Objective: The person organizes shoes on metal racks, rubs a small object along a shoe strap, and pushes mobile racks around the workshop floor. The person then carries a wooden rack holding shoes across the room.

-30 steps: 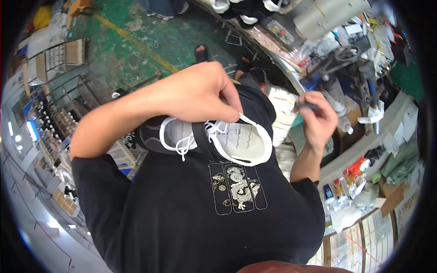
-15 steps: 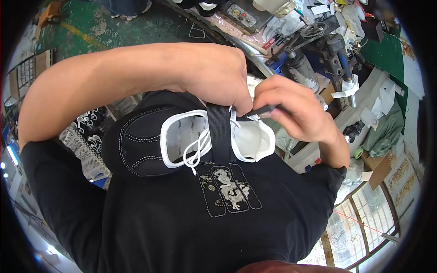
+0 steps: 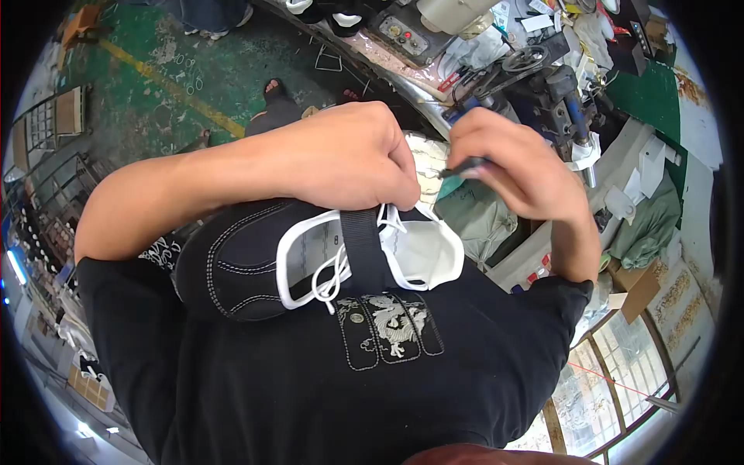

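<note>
A black shoe (image 3: pixel 240 263) with white stitching and a white-rimmed opening lies across the front of the black shirt, its toe to the left. A wide black strap (image 3: pixel 363 246) crosses its opening, and white laces (image 3: pixel 329 285) hang loosely at the strap. Over the upper edge of the shoe, beside the strap, my left hand (image 3: pixel 364 159) is closed, its fingertips pinching the white edge. My right hand (image 3: pixel 523 163) is closed around a thin dark tool (image 3: pixel 467 165), apart from the shoe, up and to its right. The tool's tip is blurred.
A cluttered workbench (image 3: pixel 422 81) with a control box (image 3: pixel 404 35) and machine parts runs along the upper right. More black-and-white shoes (image 3: pixel 346 21) sit at its edge. Green plastic (image 3: pixel 647 221) and a cardboard box (image 3: pixel 642 287) are at the right. Another person's legs (image 3: pixel 213 12) show at the top.
My right hand was away from the shoe, came to its edge with the tool, and has now drawn back up and right. My left hand stays at the edge. The view has shifted.
</note>
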The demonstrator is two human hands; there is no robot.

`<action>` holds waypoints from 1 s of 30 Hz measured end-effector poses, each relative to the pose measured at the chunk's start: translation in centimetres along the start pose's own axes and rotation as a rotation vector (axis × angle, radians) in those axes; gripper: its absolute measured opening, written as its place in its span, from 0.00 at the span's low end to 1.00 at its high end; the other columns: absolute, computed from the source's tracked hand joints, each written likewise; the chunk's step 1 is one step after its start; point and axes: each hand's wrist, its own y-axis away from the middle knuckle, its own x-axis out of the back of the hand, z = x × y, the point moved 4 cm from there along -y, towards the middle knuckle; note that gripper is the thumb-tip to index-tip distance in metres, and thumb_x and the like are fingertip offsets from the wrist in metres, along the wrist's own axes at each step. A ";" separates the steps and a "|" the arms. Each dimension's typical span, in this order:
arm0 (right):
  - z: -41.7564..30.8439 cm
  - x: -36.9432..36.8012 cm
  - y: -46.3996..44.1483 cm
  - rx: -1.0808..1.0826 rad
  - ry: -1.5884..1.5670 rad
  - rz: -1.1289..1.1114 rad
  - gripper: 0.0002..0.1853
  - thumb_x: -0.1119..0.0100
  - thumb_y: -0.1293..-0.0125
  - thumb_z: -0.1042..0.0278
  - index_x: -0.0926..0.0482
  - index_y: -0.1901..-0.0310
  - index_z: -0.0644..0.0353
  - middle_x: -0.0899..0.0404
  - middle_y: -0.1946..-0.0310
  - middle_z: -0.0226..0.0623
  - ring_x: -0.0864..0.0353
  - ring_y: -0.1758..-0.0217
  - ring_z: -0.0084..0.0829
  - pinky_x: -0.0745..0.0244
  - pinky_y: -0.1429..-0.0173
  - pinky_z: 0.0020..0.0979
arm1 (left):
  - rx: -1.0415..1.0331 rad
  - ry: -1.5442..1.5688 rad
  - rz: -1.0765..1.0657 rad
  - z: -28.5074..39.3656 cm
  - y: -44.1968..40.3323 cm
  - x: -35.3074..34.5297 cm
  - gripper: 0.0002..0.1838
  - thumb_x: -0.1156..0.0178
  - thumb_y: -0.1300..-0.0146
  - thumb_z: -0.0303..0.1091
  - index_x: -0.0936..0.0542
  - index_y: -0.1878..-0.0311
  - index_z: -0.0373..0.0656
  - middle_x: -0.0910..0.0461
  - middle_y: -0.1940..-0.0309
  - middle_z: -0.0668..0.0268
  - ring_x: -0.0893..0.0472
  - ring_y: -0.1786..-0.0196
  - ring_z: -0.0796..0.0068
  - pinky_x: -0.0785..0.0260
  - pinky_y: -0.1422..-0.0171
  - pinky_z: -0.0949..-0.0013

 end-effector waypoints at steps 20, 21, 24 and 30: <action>-2.6 0.2 -1.5 0.034 0.386 -0.027 0.17 0.35 0.50 0.83 0.20 0.56 0.63 0.21 0.58 0.43 0.19 0.60 0.44 0.22 0.58 0.37 | 0.036 0.227 -0.001 -2.9 0.3 0.1 0.14 0.34 0.40 0.35 0.13 0.58 0.34 0.15 0.70 0.68 0.21 0.65 0.81 0.30 0.58 0.74; -3.6 0.1 -1.0 0.020 0.277 0.127 0.17 0.33 0.50 0.84 0.19 0.55 0.64 0.20 0.58 0.45 0.18 0.60 0.42 0.22 0.58 0.36 | 0.038 0.230 -0.006 -2.9 0.6 0.1 0.14 0.34 0.40 0.35 0.13 0.58 0.34 0.15 0.70 0.68 0.21 0.65 0.81 0.30 0.58 0.74; -6.0 -1.7 -0.1 0.009 0.215 0.347 0.18 0.29 0.50 0.83 0.17 0.54 0.66 0.18 0.60 0.48 0.17 0.63 0.40 0.22 0.60 0.35 | -0.003 0.140 0.004 -2.7 1.5 0.6 0.13 0.34 0.37 0.36 0.13 0.58 0.35 0.17 0.72 0.69 0.23 0.68 0.84 0.31 0.63 0.75; -4.0 -6.2 -0.5 0.053 0.355 0.447 0.23 0.28 0.59 0.81 0.18 0.55 0.68 0.18 0.63 0.43 0.19 0.68 0.39 0.25 0.67 0.34 | -0.047 0.124 0.133 -3.7 2.4 1.2 0.13 0.33 0.36 0.36 0.13 0.57 0.35 0.17 0.73 0.69 0.22 0.68 0.85 0.30 0.62 0.75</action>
